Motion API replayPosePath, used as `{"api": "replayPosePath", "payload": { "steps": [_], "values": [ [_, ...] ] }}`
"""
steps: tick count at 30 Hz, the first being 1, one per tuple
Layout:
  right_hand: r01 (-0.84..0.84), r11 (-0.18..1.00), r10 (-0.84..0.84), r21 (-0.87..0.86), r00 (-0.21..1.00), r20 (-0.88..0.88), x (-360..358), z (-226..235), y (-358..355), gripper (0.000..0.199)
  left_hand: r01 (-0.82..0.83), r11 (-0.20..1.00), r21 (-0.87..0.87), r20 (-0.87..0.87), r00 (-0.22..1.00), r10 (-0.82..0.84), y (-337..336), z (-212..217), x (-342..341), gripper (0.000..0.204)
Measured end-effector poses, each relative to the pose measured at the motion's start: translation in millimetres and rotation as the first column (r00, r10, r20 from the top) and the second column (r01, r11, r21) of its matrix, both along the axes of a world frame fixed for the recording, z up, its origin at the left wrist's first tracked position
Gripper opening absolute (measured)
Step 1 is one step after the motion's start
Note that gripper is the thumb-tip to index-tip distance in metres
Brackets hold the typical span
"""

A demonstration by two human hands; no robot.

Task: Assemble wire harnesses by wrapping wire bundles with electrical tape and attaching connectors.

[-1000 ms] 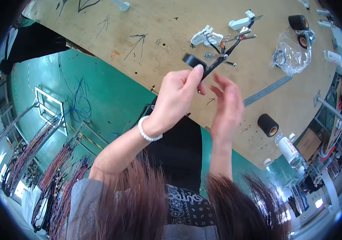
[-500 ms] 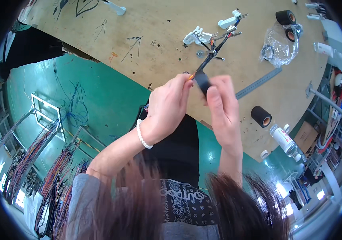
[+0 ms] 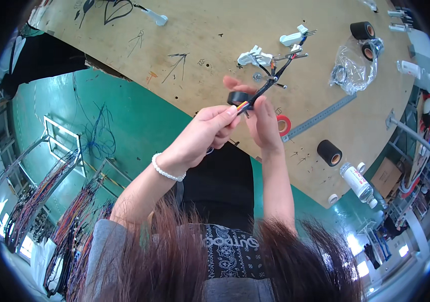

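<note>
A wire bundle, wrapped in black, slants from the fixtures on the board down toward me. My left hand pinches its near end, where red, yellow and orange wires show uncovered. My right hand reaches around the bundle's far side, its fingers curled behind a roll of black tape. That roll sits beside the bundle, just past my left fingertips. The right fingers' contact with the roll is partly hidden. White connector holders and metal pins hold the bundle's branching far end.
On the wooden board lie a steel ruler, a red tape roll and an upright black roll. Black rolls in a clear plastic bag sit at far right. A bottle lies near the right edge.
The black tape roll has moved from the bundle's right side to its left, with my right hand reaching around. The red tape roll has come into view. The whole view has shifted slightly.
</note>
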State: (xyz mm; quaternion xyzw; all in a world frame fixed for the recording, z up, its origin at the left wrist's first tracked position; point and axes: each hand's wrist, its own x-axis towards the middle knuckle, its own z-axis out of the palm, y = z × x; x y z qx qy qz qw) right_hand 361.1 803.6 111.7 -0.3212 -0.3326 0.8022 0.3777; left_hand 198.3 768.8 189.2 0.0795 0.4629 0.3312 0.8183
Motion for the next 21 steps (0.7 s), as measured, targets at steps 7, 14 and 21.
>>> {"api": "replayPosePath", "payload": {
  "steps": [7, 14, 21],
  "values": [
    [0.064, 0.997, -0.052, -0.032, 0.955, 0.290, 12.6, 13.4, -4.0, 0.041, 0.005, 1.000, 0.015, -0.002, 1.000, -0.005, 5.9, 3.2, -7.2, 0.029],
    [-0.017, 0.970, -0.173, 0.243, 0.653, 0.737, -15.6, 101.9, -20.7, 0.044, 0.367, 0.810, 0.457, -0.729, 0.676, 0.105, -13.2, -12.6, 4.5, 0.022],
    [0.441, 0.897, -0.321, -0.031, 0.699, 0.639, -33.0, 82.3, -7.4, 0.034, 0.351, 0.869, 0.348, -0.675, 0.737, -0.027, -10.3, -1.7, 4.2, 0.022]
  ]
}}
